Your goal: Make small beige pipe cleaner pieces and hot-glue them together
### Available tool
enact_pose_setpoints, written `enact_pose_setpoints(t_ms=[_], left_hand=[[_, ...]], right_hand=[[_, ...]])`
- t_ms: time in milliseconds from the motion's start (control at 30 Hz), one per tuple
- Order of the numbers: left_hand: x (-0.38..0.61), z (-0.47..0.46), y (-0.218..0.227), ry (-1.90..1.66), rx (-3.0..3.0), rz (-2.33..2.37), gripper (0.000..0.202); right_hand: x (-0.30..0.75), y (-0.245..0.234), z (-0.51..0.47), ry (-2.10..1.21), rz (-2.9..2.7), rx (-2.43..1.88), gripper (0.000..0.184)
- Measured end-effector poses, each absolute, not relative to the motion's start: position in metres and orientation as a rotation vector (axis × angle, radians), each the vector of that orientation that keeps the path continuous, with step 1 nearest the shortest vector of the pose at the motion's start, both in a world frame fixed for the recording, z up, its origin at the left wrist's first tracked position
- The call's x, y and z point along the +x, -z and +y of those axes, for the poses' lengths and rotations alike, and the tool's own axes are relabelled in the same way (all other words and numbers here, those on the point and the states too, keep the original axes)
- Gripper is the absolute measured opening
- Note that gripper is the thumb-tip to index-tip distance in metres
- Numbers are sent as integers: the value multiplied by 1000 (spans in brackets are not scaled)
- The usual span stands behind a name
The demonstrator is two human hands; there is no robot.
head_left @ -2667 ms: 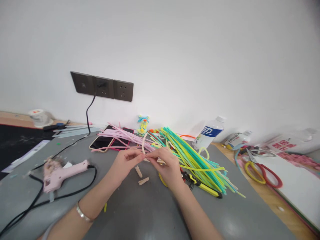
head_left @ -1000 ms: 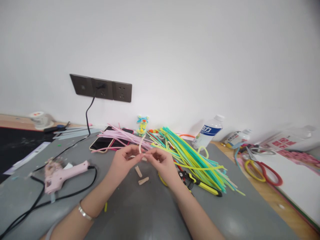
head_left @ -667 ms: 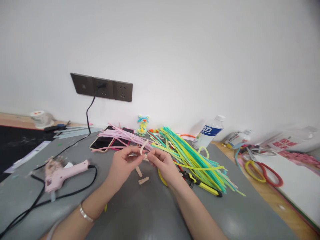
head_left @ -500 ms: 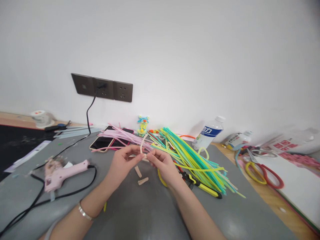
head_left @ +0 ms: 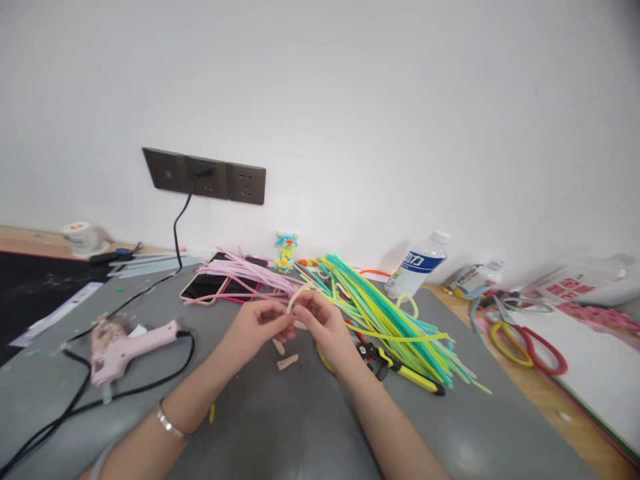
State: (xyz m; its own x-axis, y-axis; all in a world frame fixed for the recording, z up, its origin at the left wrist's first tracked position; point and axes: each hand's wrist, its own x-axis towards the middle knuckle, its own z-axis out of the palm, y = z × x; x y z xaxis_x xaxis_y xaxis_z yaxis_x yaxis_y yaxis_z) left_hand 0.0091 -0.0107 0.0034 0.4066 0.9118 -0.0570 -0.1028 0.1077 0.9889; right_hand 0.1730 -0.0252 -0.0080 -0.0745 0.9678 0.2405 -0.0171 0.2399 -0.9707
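A cream pipe cleaner (head_left: 295,299) curves up between my hands above the grey mat. My left hand (head_left: 260,325) pinches its lower part between thumb and fingers. Close against it, my right hand (head_left: 324,328) also has its fingers closed on the pipe cleaner; the fingers hide much of it. Beneath the hands, two short folded beige pieces (head_left: 287,362) lie on the mat. Beyond them spread pink pipe cleaners (head_left: 245,270) and a large green and yellow bundle (head_left: 395,317). Yellow-and-black pliers (head_left: 413,377) rest by my right wrist.
A pink glue gun (head_left: 127,350) with a black cord lies at left. Phones (head_left: 203,288) lie under the pink stems. A small blue-yellow figure (head_left: 285,253) and a bottle (head_left: 419,263) stand by the wall. Red-and-yellow scissors (head_left: 545,350) lie at right.
The free end of the cream pipe cleaner has tilted to the right, toward my right fingers. My hands have drawn closer together, the left moving slightly right.
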Motion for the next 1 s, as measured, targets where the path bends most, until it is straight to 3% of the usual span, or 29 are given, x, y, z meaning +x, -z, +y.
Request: enact_pose_setpoints(t_ms=[633,1000], left_hand=[[13,-16,-5,-1078,940,841,32],[7,-12,2,-1196,1192,841,16]], right_hand=[[173,0,-27,-1132,-1230,-941,19],[172,-3,-27,-1331,-1167,-880,24]])
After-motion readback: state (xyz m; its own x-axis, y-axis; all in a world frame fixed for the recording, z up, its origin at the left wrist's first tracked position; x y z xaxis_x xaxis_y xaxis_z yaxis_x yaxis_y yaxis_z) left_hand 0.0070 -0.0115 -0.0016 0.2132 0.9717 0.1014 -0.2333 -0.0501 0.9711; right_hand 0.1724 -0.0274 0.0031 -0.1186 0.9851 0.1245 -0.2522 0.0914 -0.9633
